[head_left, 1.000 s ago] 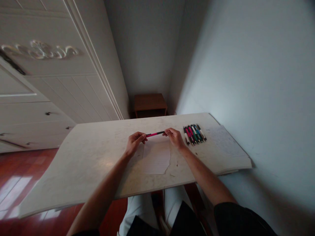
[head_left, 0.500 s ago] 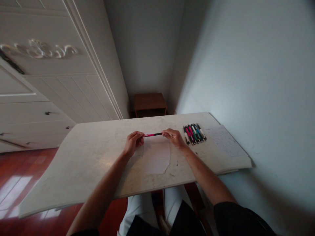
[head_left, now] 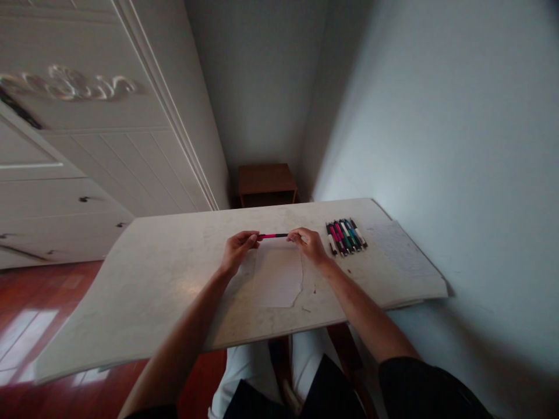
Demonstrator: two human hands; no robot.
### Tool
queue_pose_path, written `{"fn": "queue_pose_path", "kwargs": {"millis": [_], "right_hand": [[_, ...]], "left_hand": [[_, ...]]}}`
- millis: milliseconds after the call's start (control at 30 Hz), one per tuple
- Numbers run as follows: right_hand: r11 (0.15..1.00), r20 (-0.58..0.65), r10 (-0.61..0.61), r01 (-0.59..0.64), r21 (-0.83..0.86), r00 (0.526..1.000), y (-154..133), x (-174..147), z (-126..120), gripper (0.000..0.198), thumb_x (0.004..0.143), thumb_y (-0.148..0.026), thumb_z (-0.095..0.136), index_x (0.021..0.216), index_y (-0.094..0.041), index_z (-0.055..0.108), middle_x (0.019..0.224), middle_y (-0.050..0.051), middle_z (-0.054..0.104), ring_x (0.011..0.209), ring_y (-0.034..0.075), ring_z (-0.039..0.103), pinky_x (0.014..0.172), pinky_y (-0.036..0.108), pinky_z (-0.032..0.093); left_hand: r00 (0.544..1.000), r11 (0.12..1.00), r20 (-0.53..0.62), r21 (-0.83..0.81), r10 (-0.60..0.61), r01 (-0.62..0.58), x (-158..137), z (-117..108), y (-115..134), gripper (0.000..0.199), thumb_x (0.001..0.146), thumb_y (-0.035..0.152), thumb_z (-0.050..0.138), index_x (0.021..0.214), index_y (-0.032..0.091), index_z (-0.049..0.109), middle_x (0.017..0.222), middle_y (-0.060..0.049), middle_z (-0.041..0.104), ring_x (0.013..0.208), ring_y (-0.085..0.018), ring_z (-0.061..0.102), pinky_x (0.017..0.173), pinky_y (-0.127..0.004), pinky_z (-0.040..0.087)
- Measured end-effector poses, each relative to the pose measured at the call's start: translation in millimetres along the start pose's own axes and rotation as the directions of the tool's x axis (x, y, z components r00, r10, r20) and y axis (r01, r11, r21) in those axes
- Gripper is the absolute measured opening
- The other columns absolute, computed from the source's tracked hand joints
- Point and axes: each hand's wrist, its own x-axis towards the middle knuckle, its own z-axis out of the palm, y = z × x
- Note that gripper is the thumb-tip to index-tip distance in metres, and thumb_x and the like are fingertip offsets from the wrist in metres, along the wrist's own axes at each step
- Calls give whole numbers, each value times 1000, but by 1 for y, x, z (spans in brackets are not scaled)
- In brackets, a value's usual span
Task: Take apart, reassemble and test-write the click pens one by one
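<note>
A pink and black pen (head_left: pixel 274 235) is held level between my two hands, above the far edge of a sheet of paper. My left hand (head_left: pixel 239 248) pinches its pink end. The fingers of my right hand (head_left: pixel 308 242) are closed on its black end. Below the pen lies the white paper (head_left: pixel 278 276), its lower right corner torn and ragged. Right of my right hand, several pens (head_left: pixel 346 237) in pink, black, white, green and blue lie side by side in a row.
The pale table (head_left: pixel 166 279) spans the view, with a written sheet (head_left: pixel 404 250) at its right end against the wall. Small dark bits (head_left: pixel 314 289) lie near the paper. Beyond the table stands a brown wooden stand (head_left: pixel 267 178); white cabinets (head_left: pixel 109 169) rise at left.
My hands keep their hold on the pen. It is now nearly level, its left end slightly raised, and the fingers of my left hand have shifted a little to the right.
</note>
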Motion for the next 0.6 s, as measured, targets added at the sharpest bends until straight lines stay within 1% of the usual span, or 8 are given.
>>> {"fn": "queue_pose_path", "kwargs": {"millis": [133, 233, 333, 367, 400, 467, 500, 600], "right_hand": [[994, 28, 99, -100, 41, 995, 0, 0, 2, 41, 89, -54, 51, 72, -19, 64, 65, 2, 65, 63, 16, 61, 66, 27, 47], [965, 57, 190, -197, 170, 980, 3, 0, 5, 44, 86, -58, 53, 67, -19, 59, 60, 0, 58, 57, 14, 55, 60, 26, 45], [925, 69, 270, -279, 257, 960, 1, 1, 8, 46, 84, -60, 54, 60, -20, 54, 54, -2, 51, 51, 12, 48, 53, 25, 41], [911, 71, 297, -305, 277, 952, -1, 1, 9, 48, 83, -61, 54, 58, -20, 52, 52, -2, 49, 49, 11, 45, 51, 24, 38], [896, 78, 323, -331, 297, 943, -3, 1, 10, 49, 82, -61, 54, 57, -20, 50, 51, -3, 47, 47, 11, 43, 48, 24, 36], [867, 106, 366, -380, 323, 924, -8, 0, 12, 51, 81, -63, 54, 53, -21, 46, 47, -4, 43, 43, 9, 38, 43, 23, 32], [856, 116, 383, -400, 328, 916, -10, 0, 12, 52, 81, -63, 54, 52, -21, 45, 46, -4, 42, 41, 9, 36, 42, 23, 31], [854, 97, 398, -407, 324, 912, -14, 0, 13, 53, 81, -64, 54, 53, -20, 47, 46, -3, 44, 42, 9, 38, 42, 22, 33]], "left_hand": [[993, 983, -25, 143, 118, -114, -1, -1, -2, 38, 67, 43, 78, 91, 13, 73, 71, -6, 72, 68, -18, 66, 73, -33, 54], [976, 951, -33, 234, 216, -202, -2, -1, -3, 30, 68, 41, 77, 87, 17, 75, 80, -7, 74, 75, -21, 68, 79, -37, 55], [929, 882, -6, 315, 371, -350, -4, 0, -3, 15, 73, 36, 73, 78, 22, 75, 88, -7, 75, 83, -22, 69, 84, -40, 54], [908, 855, 17, 331, 418, -399, -5, 1, -3, 14, 76, 36, 71, 70, 23, 74, 91, -7, 75, 86, -22, 69, 84, -40, 54], [891, 832, 44, 339, 452, -439, -6, 1, -2, 20, 78, 35, 70, 61, 23, 72, 93, -7, 74, 88, -22, 69, 84, -40, 54], [870, 808, 84, 335, 486, -484, -7, 2, 0, 33, 81, 35, 66, 50, 23, 66, 96, -7, 74, 91, -22, 68, 83, -39, 55], [869, 808, 92, 331, 486, -487, -8, 2, 2, 35, 81, 35, 66, 49, 23, 65, 95, -7, 73, 91, -22, 68, 83, -39, 55], [887, 834, 77, 312, 455, -455, -9, 3, 7, 21, 80, 33, 67, 63, 22, 70, 99, -8, 72, 93, -22, 67, 89, -40, 52]]}}
